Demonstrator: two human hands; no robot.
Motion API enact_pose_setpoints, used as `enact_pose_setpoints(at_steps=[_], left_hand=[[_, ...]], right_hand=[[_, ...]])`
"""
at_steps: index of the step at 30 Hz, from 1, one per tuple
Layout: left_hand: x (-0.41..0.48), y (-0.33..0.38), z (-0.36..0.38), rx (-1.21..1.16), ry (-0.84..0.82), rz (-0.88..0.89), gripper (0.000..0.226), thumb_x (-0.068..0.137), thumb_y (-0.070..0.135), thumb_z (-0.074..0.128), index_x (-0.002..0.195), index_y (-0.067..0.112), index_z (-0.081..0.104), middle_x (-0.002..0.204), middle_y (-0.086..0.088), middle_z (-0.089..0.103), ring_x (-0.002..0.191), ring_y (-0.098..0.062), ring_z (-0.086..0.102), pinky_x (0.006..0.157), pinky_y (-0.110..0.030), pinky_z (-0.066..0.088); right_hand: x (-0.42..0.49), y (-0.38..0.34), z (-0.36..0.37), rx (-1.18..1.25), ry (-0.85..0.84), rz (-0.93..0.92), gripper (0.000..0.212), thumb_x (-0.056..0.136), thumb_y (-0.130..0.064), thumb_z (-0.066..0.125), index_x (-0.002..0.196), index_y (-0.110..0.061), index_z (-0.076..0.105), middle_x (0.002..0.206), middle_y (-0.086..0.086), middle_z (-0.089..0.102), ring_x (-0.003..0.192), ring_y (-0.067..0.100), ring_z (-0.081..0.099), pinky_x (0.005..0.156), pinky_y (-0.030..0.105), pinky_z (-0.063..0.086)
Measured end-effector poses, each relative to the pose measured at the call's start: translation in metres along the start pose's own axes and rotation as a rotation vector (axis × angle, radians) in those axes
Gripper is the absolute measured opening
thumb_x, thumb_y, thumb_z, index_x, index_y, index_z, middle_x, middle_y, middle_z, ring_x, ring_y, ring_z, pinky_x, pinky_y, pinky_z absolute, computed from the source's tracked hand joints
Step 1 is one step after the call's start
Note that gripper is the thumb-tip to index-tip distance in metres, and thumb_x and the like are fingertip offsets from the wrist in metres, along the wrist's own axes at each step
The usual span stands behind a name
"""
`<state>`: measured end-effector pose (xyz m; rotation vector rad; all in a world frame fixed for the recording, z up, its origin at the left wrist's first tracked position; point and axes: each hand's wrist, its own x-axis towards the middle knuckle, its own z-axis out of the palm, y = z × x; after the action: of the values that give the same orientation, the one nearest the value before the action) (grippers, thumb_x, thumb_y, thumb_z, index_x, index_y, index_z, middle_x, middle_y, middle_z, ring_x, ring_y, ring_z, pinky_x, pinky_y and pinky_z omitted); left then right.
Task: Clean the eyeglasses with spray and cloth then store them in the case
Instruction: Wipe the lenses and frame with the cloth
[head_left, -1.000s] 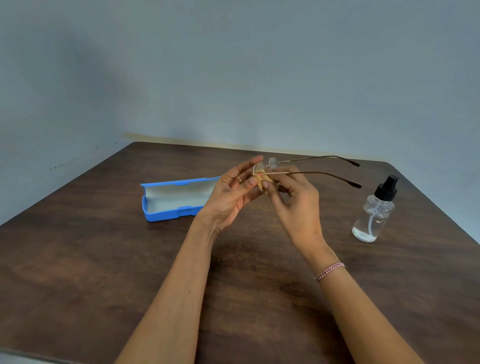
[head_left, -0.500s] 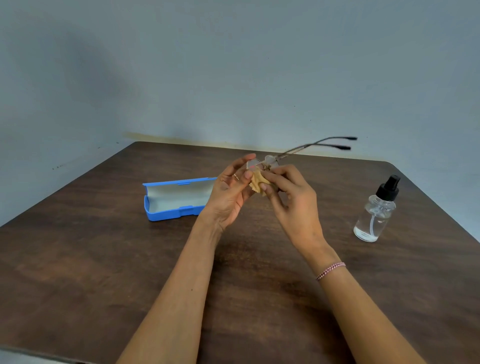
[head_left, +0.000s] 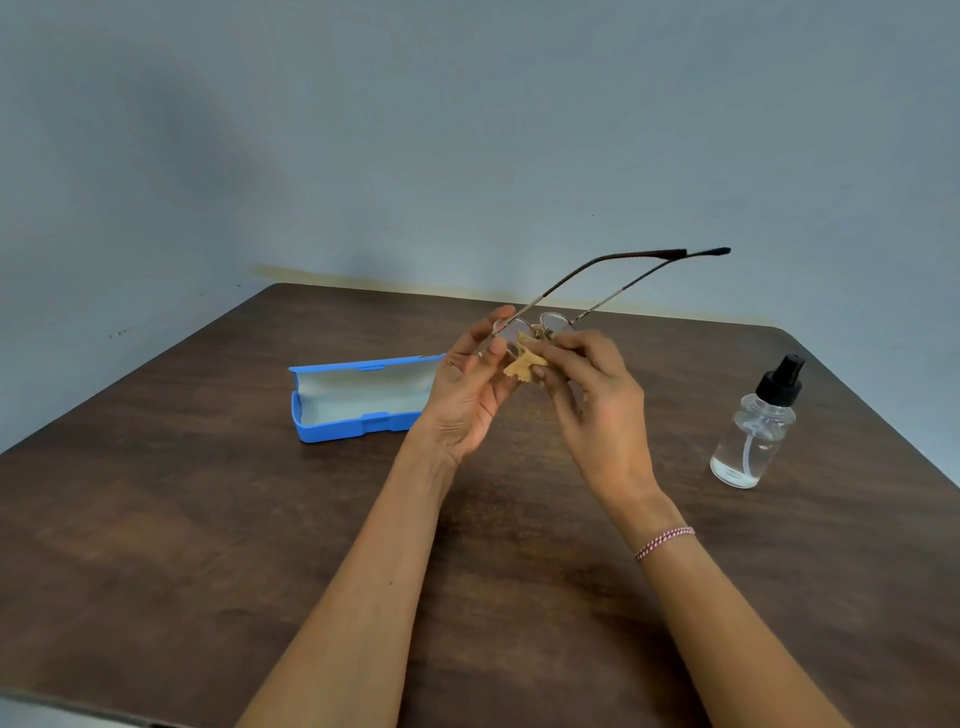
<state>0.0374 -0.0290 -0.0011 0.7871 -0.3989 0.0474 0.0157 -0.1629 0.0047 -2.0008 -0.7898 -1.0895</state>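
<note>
Thin metal-framed eyeglasses (head_left: 558, 321) are held in the air above the table's middle, their two temples (head_left: 613, 273) open and pointing up and to the right. My left hand (head_left: 470, 387) grips the frame at the left lens. My right hand (head_left: 597, 395) pinches a small tan cloth (head_left: 523, 364) against the lenses near the bridge. The blue case (head_left: 345, 428) lies open on the table just left of my left hand, its pale lining showing. A clear spray bottle (head_left: 753, 431) with a black pump top stands upright at the right.
The dark wooden table (head_left: 182, 545) meets a grey-blue wall at its far edge. Its right corner lies just beyond the bottle, and the near edge shows at the lower left.
The eyeglasses have tilted, so the temples swung upward from roughly level to pointing high and right. The cloth has shifted across the lenses. Case and bottle have not moved.
</note>
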Motion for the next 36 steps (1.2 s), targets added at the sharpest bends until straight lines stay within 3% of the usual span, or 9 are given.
enact_pose_setpoints(at_steps=[4, 7, 14, 18, 26, 29, 32, 36], left_hand=[[0.000, -0.001, -0.002, 0.049, -0.023, -0.047, 0.054, 0.050, 0.031, 0.090, 0.100, 0.020, 0.073, 0.109, -0.008, 0.067, 0.094, -0.016, 0.068, 0.075, -0.024, 0.056], [-0.001, -0.002, -0.002, 0.091, -0.062, -0.086, 0.050, 0.057, 0.025, 0.086, 0.104, 0.020, 0.072, 0.105, -0.008, 0.071, 0.098, -0.018, 0.067, 0.080, -0.027, 0.055], [0.003, -0.006, -0.003, 0.112, 0.039, 0.014, 0.046, 0.048, 0.033, 0.090, 0.091, 0.024, 0.075, 0.094, 0.002, 0.073, 0.087, -0.011, 0.069, 0.069, -0.021, 0.055], [0.006, -0.005, -0.006, 0.030, 0.129, 0.025, 0.061, 0.039, 0.033, 0.093, 0.095, 0.018, 0.071, 0.086, -0.004, 0.073, 0.076, -0.012, 0.070, 0.062, -0.022, 0.056], [0.003, -0.013, 0.008, 0.016, 0.100, -0.096, 0.069, 0.040, 0.031, 0.093, 0.100, 0.012, 0.065, 0.090, -0.004, 0.071, 0.083, -0.013, 0.069, 0.068, -0.023, 0.056], [0.002, -0.014, 0.010, 0.004, 0.096, -0.095, 0.065, 0.047, 0.028, 0.090, 0.105, 0.013, 0.063, 0.096, -0.006, 0.070, 0.087, -0.015, 0.069, 0.071, -0.024, 0.057], [0.001, -0.016, 0.013, 0.001, 0.090, -0.093, 0.045, 0.064, 0.023, 0.075, 0.107, 0.016, 0.062, 0.097, -0.008, 0.070, 0.087, -0.016, 0.069, 0.073, -0.026, 0.057], [-0.001, -0.021, 0.016, 0.001, 0.192, -0.127, 0.030, 0.078, 0.024, 0.061, 0.104, 0.010, 0.059, 0.095, -0.011, 0.069, 0.085, -0.018, 0.070, 0.070, -0.030, 0.059]], right_hand=[[0.001, 0.007, -0.003, -0.086, -0.007, 0.061, 0.023, 0.086, 0.003, 0.058, 0.108, -0.001, 0.065, 0.100, 0.011, 0.057, 0.092, 0.024, 0.055, 0.079, 0.026, 0.048], [0.001, 0.008, -0.003, -0.160, 0.003, 0.088, 0.022, 0.086, 0.003, 0.059, 0.106, -0.001, 0.066, 0.098, 0.011, 0.057, 0.090, 0.024, 0.054, 0.077, 0.022, 0.044], [0.000, 0.005, 0.001, -0.112, -0.069, 0.094, 0.026, 0.089, 0.000, 0.057, 0.115, -0.001, 0.062, 0.101, 0.010, 0.054, 0.092, 0.023, 0.054, 0.081, 0.029, 0.050], [-0.002, -0.002, 0.005, -0.141, -0.118, 0.053, 0.034, 0.089, 0.001, 0.057, 0.123, -0.002, 0.058, 0.109, 0.011, 0.052, 0.100, 0.017, 0.048, 0.087, 0.021, 0.043], [0.003, 0.006, -0.005, -0.288, -0.026, -0.014, 0.021, 0.085, -0.001, 0.063, 0.106, 0.000, 0.065, 0.098, 0.012, 0.057, 0.091, 0.019, 0.046, 0.077, 0.027, 0.048], [0.005, 0.008, -0.007, -0.312, -0.015, -0.018, 0.020, 0.085, 0.002, 0.061, 0.104, 0.001, 0.064, 0.100, 0.013, 0.058, 0.091, 0.020, 0.046, 0.078, 0.029, 0.048], [0.005, 0.011, -0.009, -0.295, 0.038, -0.012, 0.022, 0.084, 0.005, 0.060, 0.105, 0.001, 0.064, 0.101, 0.014, 0.058, 0.093, 0.020, 0.044, 0.080, 0.025, 0.043], [0.007, 0.011, -0.012, -0.224, 0.122, 0.030, 0.024, 0.082, 0.007, 0.061, 0.105, 0.000, 0.064, 0.101, 0.012, 0.056, 0.095, 0.017, 0.045, 0.083, 0.018, 0.038]])
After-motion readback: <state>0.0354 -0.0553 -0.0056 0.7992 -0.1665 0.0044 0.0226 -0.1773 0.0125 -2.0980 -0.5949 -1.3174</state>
